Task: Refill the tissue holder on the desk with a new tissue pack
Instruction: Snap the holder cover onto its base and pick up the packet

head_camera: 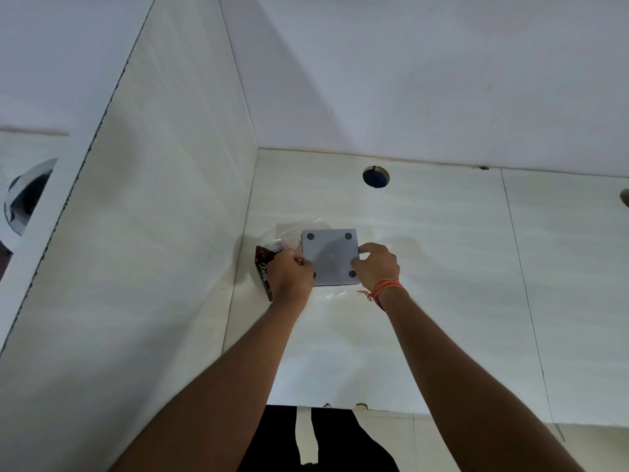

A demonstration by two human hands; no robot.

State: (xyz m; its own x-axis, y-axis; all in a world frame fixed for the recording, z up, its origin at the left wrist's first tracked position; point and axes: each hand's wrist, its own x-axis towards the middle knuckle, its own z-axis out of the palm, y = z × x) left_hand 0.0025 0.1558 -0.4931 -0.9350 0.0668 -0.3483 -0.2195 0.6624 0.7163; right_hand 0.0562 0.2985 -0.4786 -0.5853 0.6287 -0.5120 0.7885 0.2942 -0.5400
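A square grey tissue holder (329, 255) lies upside down on the white desk (442, 267), its flat base with dark round feet facing up. My left hand (291, 275) grips its left edge. My right hand (376, 265), with an orange thread at the wrist, holds its right edge, thumb on the base. A dark red printed wrapper (263, 270) and some clear plastic film (289, 233) lie just left of and behind the holder, partly hidden by my left hand.
A white side panel (153, 233) rises close on the left, and a white back wall (408, 80) stands behind. A round cable hole (375, 177) sits in the desk near the back. The desk's front edge is near my body.
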